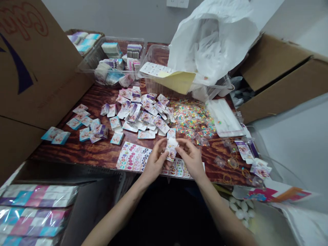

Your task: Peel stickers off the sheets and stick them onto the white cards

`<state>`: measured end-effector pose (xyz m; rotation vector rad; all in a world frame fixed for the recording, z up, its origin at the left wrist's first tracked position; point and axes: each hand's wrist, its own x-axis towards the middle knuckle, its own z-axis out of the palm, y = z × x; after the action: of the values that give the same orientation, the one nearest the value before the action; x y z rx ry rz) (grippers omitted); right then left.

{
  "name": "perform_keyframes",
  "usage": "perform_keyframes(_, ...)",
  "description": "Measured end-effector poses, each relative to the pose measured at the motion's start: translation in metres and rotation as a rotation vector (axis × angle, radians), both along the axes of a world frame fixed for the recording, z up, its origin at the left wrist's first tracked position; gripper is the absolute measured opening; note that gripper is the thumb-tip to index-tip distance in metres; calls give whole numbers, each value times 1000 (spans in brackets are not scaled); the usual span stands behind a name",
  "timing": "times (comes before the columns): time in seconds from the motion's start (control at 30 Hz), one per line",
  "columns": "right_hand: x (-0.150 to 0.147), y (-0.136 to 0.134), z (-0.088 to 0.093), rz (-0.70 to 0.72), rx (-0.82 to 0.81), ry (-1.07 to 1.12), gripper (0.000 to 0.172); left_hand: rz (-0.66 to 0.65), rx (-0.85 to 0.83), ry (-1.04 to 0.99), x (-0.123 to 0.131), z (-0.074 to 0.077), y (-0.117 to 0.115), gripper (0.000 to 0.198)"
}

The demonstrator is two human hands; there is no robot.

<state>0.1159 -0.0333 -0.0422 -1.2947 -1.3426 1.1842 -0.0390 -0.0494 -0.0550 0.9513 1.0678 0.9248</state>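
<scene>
- Viewing remotely, I find the small box between left hand and right hand, long axis pointing away;
- left curled, pinching its side;
- right half-curled, pinching its top.

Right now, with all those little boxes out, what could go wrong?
The small carton between the fingers could crease if pinched too hard. The loose carton pile might slide into the colourful packets beside it. The yellow loops near the front edge of the table could get knocked off.
</scene>
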Motion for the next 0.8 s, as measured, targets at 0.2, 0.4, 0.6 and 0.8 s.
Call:
perform_keyframes(0.2, -3, -10, -3, -57, 74, 4, 9, -85, 36, 12, -4, 2, 1, 45)
perform_keyframes(0.4, 4, -9, -5, -2, -17, 71, 6, -186, -33, 25, -12, -5, -4, 37)
perform_keyframes(0.6, 3, -10, -10, 39, -203, 215, 21, -98, 19, 46, -10, -4, -5, 33)
perform_keyframes(0.8, -5, -14, -10, -122, -269, 443, 31, -76, 93, 122, -8, 0, -5, 31)
